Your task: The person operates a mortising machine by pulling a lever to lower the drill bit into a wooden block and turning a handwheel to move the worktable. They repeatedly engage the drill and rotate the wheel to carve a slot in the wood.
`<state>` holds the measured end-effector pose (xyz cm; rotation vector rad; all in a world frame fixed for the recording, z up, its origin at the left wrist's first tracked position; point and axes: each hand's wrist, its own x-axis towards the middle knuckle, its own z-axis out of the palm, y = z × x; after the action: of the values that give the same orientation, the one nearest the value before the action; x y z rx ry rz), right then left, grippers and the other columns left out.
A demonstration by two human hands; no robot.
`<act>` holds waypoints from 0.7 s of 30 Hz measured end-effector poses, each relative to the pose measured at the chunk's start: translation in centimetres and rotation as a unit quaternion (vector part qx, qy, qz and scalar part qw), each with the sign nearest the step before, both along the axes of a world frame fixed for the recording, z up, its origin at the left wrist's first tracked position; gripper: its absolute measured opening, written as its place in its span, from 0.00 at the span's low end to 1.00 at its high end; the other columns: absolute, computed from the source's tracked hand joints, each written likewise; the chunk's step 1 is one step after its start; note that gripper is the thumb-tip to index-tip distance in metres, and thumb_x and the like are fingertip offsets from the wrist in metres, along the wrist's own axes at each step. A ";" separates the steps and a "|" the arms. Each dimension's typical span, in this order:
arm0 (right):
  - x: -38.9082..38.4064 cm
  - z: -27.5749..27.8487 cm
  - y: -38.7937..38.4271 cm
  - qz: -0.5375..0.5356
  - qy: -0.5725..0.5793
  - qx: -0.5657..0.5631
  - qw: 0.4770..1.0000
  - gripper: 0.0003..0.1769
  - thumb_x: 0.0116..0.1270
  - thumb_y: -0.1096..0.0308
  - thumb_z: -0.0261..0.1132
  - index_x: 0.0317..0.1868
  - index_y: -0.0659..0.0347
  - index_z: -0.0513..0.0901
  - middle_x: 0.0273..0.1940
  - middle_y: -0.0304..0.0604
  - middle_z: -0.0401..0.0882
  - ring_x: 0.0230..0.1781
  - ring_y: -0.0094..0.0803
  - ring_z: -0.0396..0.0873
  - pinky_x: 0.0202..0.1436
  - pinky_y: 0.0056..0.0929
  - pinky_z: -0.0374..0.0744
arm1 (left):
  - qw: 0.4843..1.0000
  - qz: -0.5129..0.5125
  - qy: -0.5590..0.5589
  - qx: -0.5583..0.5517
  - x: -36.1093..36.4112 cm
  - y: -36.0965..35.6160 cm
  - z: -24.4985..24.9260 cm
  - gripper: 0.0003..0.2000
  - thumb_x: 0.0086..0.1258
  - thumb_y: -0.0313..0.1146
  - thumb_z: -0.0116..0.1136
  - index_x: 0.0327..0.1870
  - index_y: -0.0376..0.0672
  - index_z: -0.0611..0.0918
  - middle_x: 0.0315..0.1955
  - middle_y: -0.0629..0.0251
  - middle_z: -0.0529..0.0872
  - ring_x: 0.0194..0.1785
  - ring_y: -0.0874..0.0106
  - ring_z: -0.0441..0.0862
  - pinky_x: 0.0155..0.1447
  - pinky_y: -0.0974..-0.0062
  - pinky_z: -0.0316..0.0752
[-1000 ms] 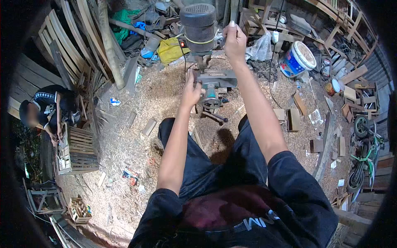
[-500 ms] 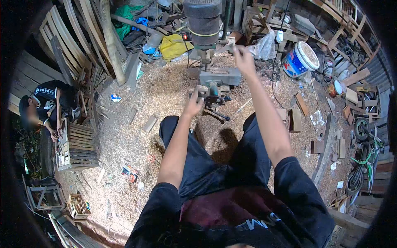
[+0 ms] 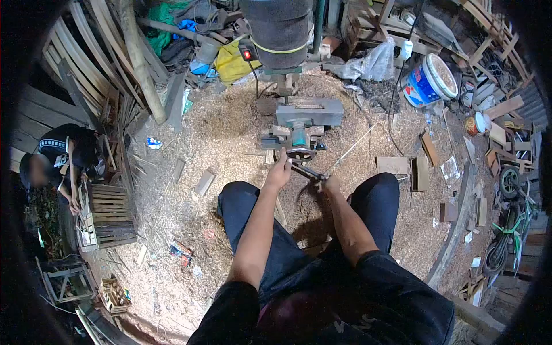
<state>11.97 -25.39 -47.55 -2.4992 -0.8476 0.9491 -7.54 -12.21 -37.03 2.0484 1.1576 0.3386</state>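
In the head view, my right hand point(image 3: 331, 186) is closed around the end of a dark lever point(image 3: 305, 169) at the front of the machine. My left hand point(image 3: 278, 173) reaches up beside the round handwheel point(image 3: 301, 153), fingers stretched and thumb apart, fingertips right at its left edge. Behind the wheel sits the grey machine vise point(image 3: 322, 112) on a green-painted screw housing point(image 3: 298, 135). Above it hangs the drill press's large dark motor point(image 3: 279, 34), with a spindle pointing down at the vise.
Wood shavings point(image 3: 172, 201) cover the floor. Wooden blocks point(image 3: 393, 165) lie right of my knee. A white-and-blue bucket point(image 3: 422, 86) stands back right, beside a hanging cable. At far left a person point(image 3: 63, 155) bends over a slatted crate point(image 3: 109, 207). A small motorbike point(image 3: 503, 230) is far right.
My right hand has come down from beside the motor to the lever's end. My left hand has shifted slightly down and right, toward the handwheel. The camera view has tilted and moved closer.
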 end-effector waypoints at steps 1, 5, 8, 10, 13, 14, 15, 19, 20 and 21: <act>0.4 -1.1 0.2 -0.021 0.040 -0.029 0.999 0.15 0.63 0.63 0.67 0.35 0.71 0.84 0.33 0.62 0.84 0.35 0.61 0.84 0.36 0.51 0.78 | 0.999 0.006 0.005 -0.038 0.2 0.2 0.1 0.33 0.78 0.48 0.45 0.79 0.46 0.53 0.57 0.35 0.79 0.60 0.46 0.79 0.64 0.58 0.72; 0.6 -11.8 0.4 -0.011 -0.054 0.007 0.998 0.17 0.61 0.60 0.70 0.34 0.71 0.84 0.32 0.56 0.85 0.31 0.48 0.85 0.35 0.48 0.79 | 0.991 0.030 0.017 -0.132 0.9 0.8 2.0 0.32 0.78 0.47 0.44 0.78 0.46 0.55 0.58 0.35 0.78 0.59 0.42 0.78 0.63 0.55 0.72; -0.1 -10.7 0.9 -0.073 -0.019 -0.017 0.997 0.18 0.61 0.60 0.70 0.36 0.70 0.83 0.34 0.55 0.85 0.33 0.46 0.84 0.37 0.47 0.79 | 0.992 0.034 0.017 -0.119 1.1 0.6 2.6 0.32 0.78 0.48 0.45 0.78 0.45 0.55 0.56 0.36 0.79 0.58 0.42 0.78 0.63 0.54 0.72; -0.6 -9.8 1.2 -0.125 0.010 -0.035 0.991 0.18 0.61 0.60 0.71 0.38 0.70 0.82 0.35 0.54 0.85 0.35 0.45 0.83 0.38 0.46 0.80 | 0.992 0.021 0.016 -0.124 0.9 0.7 1.8 0.33 0.77 0.49 0.44 0.79 0.45 0.54 0.57 0.36 0.79 0.60 0.43 0.78 0.65 0.56 0.71; -0.8 -9.5 1.3 -0.163 0.029 -0.056 0.985 0.19 0.61 0.60 0.72 0.40 0.69 0.81 0.37 0.52 0.84 0.37 0.43 0.82 0.40 0.44 0.80 | 0.988 0.014 0.003 -0.151 0.8 0.8 1.0 0.34 0.77 0.49 0.45 0.79 0.46 0.52 0.58 0.36 0.78 0.61 0.43 0.77 0.65 0.58 0.71; -0.8 -9.5 1.4 -0.170 0.033 -0.063 0.983 0.19 0.60 0.60 0.72 0.41 0.69 0.81 0.37 0.52 0.84 0.37 0.42 0.82 0.41 0.43 0.81 | 0.990 0.006 0.010 -0.140 0.8 0.8 1.3 0.34 0.77 0.49 0.45 0.79 0.46 0.52 0.58 0.36 0.78 0.61 0.43 0.77 0.65 0.58 0.71; -0.8 -9.5 1.4 -0.176 0.037 -0.068 0.981 0.20 0.60 0.60 0.72 0.42 0.69 0.81 0.38 0.51 0.84 0.38 0.42 0.82 0.41 0.43 0.81 | 0.991 -0.001 0.018 -0.129 0.8 0.8 1.6 0.34 0.77 0.49 0.45 0.79 0.46 0.51 0.58 0.36 0.78 0.61 0.43 0.78 0.65 0.58 0.71; -0.8 -9.3 1.5 -0.186 0.049 -0.094 0.977 0.22 0.60 0.59 0.73 0.45 0.68 0.79 0.41 0.49 0.83 0.40 0.39 0.81 0.44 0.41 0.82 | 0.988 -0.004 0.006 -0.156 0.8 0.8 2.2 0.35 0.77 0.48 0.45 0.80 0.48 0.50 0.58 0.37 0.79 0.61 0.44 0.78 0.66 0.59 0.71; -0.9 -9.2 1.6 -0.181 0.045 -0.100 0.977 0.22 0.60 0.59 0.74 0.45 0.68 0.79 0.41 0.49 0.83 0.41 0.38 0.81 0.44 0.40 0.82 | 0.988 -0.009 0.005 -0.155 0.9 0.7 2.2 0.35 0.77 0.48 0.46 0.80 0.48 0.49 0.58 0.37 0.79 0.61 0.44 0.78 0.66 0.59 0.70; -0.9 -9.0 1.6 -0.171 0.040 -0.106 0.979 0.23 0.60 0.59 0.74 0.46 0.68 0.79 0.42 0.48 0.83 0.42 0.38 0.80 0.45 0.40 0.82 | 0.988 -0.012 0.003 -0.154 0.9 0.7 2.2 0.35 0.77 0.48 0.46 0.80 0.49 0.49 0.58 0.37 0.79 0.61 0.44 0.78 0.66 0.59 0.70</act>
<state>11.05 -23.77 -56.57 -2.6441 -0.2879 1.0539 -6.63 -11.53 -34.81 1.7924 1.1120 0.1302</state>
